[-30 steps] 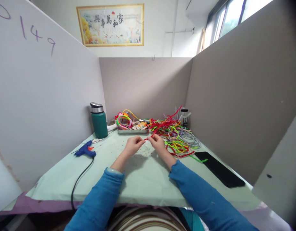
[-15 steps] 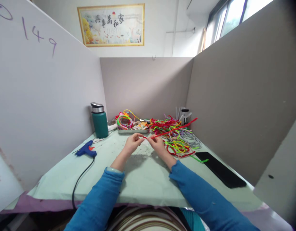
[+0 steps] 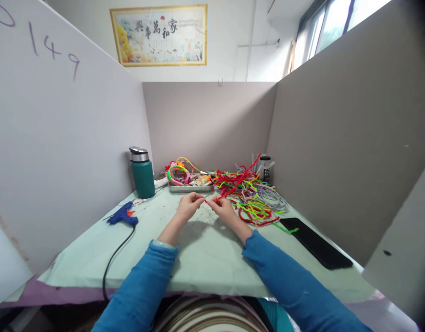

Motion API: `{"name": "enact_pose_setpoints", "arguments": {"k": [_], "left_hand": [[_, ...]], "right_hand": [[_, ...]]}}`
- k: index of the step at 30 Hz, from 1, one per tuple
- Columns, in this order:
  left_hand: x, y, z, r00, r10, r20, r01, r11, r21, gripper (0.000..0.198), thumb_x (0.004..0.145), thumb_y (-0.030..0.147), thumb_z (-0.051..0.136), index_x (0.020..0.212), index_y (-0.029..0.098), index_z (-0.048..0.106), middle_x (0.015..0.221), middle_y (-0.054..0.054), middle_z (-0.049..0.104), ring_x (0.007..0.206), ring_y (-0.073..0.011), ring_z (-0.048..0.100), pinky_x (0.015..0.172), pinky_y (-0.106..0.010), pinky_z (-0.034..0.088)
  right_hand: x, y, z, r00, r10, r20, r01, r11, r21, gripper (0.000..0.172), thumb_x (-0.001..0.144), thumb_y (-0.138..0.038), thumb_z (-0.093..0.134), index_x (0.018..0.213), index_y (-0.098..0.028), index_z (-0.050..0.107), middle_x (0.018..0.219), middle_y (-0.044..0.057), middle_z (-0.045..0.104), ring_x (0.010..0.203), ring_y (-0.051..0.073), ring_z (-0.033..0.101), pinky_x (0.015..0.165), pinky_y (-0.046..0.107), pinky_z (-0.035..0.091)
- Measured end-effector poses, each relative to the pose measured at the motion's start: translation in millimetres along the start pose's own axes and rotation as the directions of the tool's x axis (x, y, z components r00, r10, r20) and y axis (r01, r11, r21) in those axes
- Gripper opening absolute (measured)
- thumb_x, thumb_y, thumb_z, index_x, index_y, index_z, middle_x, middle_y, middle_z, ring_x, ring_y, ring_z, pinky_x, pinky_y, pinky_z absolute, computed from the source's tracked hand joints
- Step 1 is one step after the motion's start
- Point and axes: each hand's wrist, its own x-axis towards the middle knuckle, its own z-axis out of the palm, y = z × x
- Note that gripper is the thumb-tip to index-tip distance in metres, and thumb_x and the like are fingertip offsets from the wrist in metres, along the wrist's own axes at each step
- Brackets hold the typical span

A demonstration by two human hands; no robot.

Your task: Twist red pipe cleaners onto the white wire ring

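Observation:
Between my two hands, just above the middle of the table, is a red pipe cleaner (image 3: 247,173). My left hand (image 3: 189,206) pinches its near end between thumb and fingertips. My right hand (image 3: 222,207) grips it a little farther along, and the long free part sticks up and away to the right. The fingertips of both hands nearly meet. Behind and right of my right hand lies a heap of pipe cleaners (image 3: 257,210) in red, yellow, green and grey.
A metal tray (image 3: 191,188) with small craft pieces stands at the back, a coiled colourful band (image 3: 178,175) on its left. On the left are a green bottle (image 3: 142,177) and a blue glue gun (image 3: 124,215) with its cord. A black flat object (image 3: 316,244) lies right. Partitions enclose the table.
The free end of the red pipe cleaner has swung from pointing right to pointing more upward. My hands stay close together in nearly the same place.

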Motion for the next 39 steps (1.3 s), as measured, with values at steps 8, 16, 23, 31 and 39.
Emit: {"name": "enact_pose_setpoints", "arguments": {"k": [8,16,23,31,39], "left_hand": [[2,-6,-0.1,0.998,-0.023,-0.059,0.035,0.976,0.215,0.022,0.067,0.036,0.060,0.066,0.014,0.064,0.050,0.002,0.053,0.049,-0.0104,0.045,0.049,-0.022,0.032],[0,-3,-1.1,0.999,-0.004,0.041,-0.003,0.986,0.165,0.028,0.069,0.040,0.059,0.072,0.013,0.068,0.055,0.000,0.057,0.052,-0.0106,0.047,0.051,-0.022,0.033],[-3,4,-0.1,0.997,-0.011,0.075,0.000,0.990,0.139,0.032,0.070,0.036,0.057,0.083,0.012,0.072,0.058,-0.001,0.060,0.053,-0.0105,0.047,0.051,-0.022,0.034],[0,-2,-0.3,0.999,0.003,0.046,-0.011,0.984,0.176,0.030,0.069,0.038,0.056,0.078,0.014,0.072,0.056,-0.001,0.058,0.053,-0.0113,0.047,0.050,-0.022,0.033],[0,-3,0.4,1.000,0.006,0.017,-0.010,0.977,0.213,0.027,0.070,0.032,0.055,0.078,0.014,0.072,0.059,-0.002,0.062,0.055,-0.0122,0.050,0.052,-0.023,0.035]], "right_hand": [[-3,0,0,0.999,-0.020,0.043,0.023,0.996,-0.083,0.028,0.076,-0.042,0.060,0.065,-0.018,0.054,0.054,-0.003,0.047,0.050,0.010,0.040,0.048,0.023,0.030],[0,6,-4,1.000,-0.012,0.020,0.016,0.983,-0.186,0.025,0.076,-0.042,0.059,0.070,-0.018,0.056,0.055,-0.003,0.050,0.052,0.011,0.043,0.050,0.023,0.032],[0,4,-6,1.000,0.012,-0.004,-0.013,0.970,-0.244,0.023,0.078,-0.039,0.056,0.070,-0.018,0.057,0.058,-0.002,0.054,0.054,0.011,0.047,0.053,0.023,0.034],[-2,-5,-5,0.999,0.037,0.017,-0.031,0.960,-0.277,0.022,0.077,-0.039,0.056,0.070,-0.018,0.061,0.057,-0.002,0.056,0.054,0.012,0.047,0.053,0.023,0.034],[-4,-7,-5,0.999,0.025,0.033,-0.015,0.961,-0.276,0.023,0.076,-0.036,0.057,0.065,-0.017,0.060,0.056,-0.002,0.055,0.053,0.011,0.046,0.052,0.023,0.033]]}}
